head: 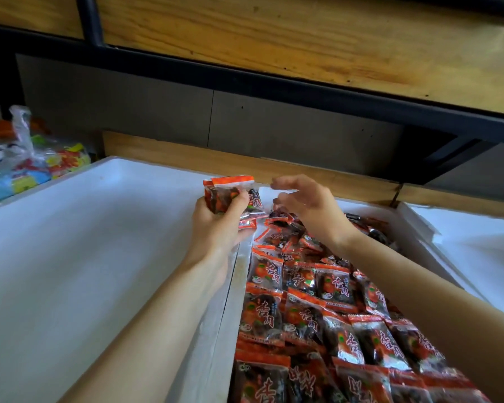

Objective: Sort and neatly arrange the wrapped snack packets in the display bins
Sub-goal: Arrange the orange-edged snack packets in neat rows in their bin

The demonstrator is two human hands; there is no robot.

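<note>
Head view of a display counter under a wooden shelf (303, 48). The left hand (213, 222) is clenched around a bundle of packets (230, 190), red-topped with dark bodies, held upright over the far left corner of the middle bin (235, 274). The right hand (306, 205) grasps nothing. Its fingers are spread and loosely curved, and it hovers just beside the bundle, above the far end of the same bin.

In the near part of this bin lie rows of packets (317, 309), overlapping, most with the label up. At the far end, under the hands, are loose packets (282, 228) lying at mixed angles. These seem to be the part not yet sorted.

To the left is a broad white surface (85, 242), and whether it is a lid or another bin cannot be told. To the right is a second white bin (463, 242). At the far left is a bag of coloured sweets (41, 164).

Risks from here:
- The wrappers look slick, so a slack squeeze could let packets slide out of the bundle and scatter.
- The right forearm crosses low over the tidy rows, and a dip of it could drag them askew.
- Setting the bundle down without squaring its edges would likely leave it fanned, not aligned.
</note>
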